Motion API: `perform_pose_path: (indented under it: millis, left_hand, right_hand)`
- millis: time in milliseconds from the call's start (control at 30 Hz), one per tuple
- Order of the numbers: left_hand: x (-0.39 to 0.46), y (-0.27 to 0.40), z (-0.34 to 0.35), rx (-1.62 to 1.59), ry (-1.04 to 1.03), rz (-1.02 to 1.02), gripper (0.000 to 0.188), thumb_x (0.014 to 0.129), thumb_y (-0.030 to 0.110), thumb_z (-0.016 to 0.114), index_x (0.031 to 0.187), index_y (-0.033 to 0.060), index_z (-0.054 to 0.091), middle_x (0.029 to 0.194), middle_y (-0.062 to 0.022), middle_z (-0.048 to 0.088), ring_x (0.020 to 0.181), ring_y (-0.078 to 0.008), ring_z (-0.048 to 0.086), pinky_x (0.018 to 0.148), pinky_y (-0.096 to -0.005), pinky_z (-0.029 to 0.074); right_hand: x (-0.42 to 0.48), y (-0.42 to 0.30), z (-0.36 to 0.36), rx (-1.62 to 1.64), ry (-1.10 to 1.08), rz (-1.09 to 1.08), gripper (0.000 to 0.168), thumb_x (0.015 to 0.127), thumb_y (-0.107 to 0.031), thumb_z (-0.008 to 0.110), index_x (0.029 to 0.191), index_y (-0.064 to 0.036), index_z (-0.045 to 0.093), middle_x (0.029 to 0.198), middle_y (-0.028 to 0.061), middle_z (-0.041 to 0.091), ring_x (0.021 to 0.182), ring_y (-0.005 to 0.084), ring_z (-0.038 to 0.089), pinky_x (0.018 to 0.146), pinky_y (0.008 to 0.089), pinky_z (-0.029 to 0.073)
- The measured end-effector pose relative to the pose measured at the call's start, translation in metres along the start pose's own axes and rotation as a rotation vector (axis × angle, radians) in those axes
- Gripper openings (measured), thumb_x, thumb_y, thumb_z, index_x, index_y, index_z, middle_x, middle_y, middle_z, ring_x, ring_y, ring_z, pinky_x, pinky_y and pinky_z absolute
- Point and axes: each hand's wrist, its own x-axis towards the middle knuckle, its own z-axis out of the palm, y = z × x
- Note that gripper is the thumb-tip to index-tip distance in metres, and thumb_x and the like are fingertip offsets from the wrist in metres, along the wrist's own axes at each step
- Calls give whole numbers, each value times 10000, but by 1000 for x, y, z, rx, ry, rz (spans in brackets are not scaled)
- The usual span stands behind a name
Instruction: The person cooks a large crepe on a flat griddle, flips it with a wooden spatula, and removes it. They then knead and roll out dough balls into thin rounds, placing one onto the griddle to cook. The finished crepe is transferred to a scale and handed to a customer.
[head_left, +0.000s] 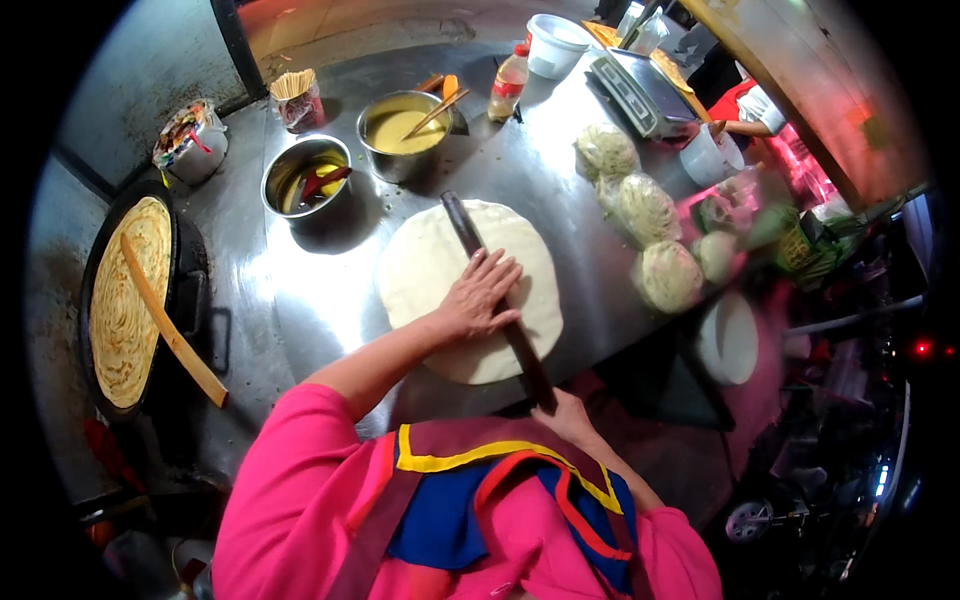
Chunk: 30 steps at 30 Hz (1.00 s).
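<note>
A wide, flat sheet of pale dough (412, 270) lies on the steel worktop (315, 315) in front of me. Across it runs a dark wooden rolling pin (463, 221), slanting from the far edge of the dough towards my body. My left hand (480, 294) rests flat on top of the pin near its middle, fingers stretched out and not wrapped around it. At the pin's near end, my right hand (566, 414) grips it just beyond the dough's edge.
Several plastic-wrapped dough portions (646, 208) lie to the right, near a digital scale (637, 94). Beyond the dough stand an oil pot (306, 176), a batter pot (405, 135) and a bottle (508, 82). A flatbread (124, 315) fills a round pan at left, a wooden stick (169, 322) across it.
</note>
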Motion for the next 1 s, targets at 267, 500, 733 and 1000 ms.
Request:
perform_pose_path:
  millis: [267, 500, 733, 1000]
  left_hand:
    - [127, 28, 76, 201, -186, -72, 751, 966, 672, 375, 1500, 147, 433, 1550, -145, 406, 1488, -373, 245, 1198, -590, 123]
    - [185, 35, 82, -324, -100, 2, 629, 956, 581, 475, 1312, 80, 612, 1480, -144, 494, 1448, -326, 338, 1200, -588, 144]
    - [140, 7, 73, 228, -137, 111, 681, 931, 581, 507, 1442, 132, 520, 1523, -143, 448, 1484, -365, 261, 1210, -593, 105]
    - [234, 33, 117, 135, -280, 46, 748, 960, 645, 420, 1506, 133, 415, 1567, -180, 369, 1486, -346, 272, 1208, -579, 131]
  right_hand:
    - [-2, 37, -51, 132, 16, 96, 338, 829, -267, 769, 1035, -17, 675, 873, 122, 721, 807, 180, 687, 761, 344, 538]
    - [5, 70, -72, 253, -53, 191, 307, 825, -280, 765, 957, -24, 661, 763, 114, 696, 646, 198, 686, 639, 365, 556]
    - [12, 82, -70, 307, -13, 124, 315, 831, -293, 762, 949, -19, 661, 786, 114, 696, 646, 195, 677, 629, 363, 550]
    - [18, 101, -96, 20, 294, -15, 244, 855, -193, 751, 953, 6, 649, 767, 94, 711, 557, 152, 667, 552, 299, 533]
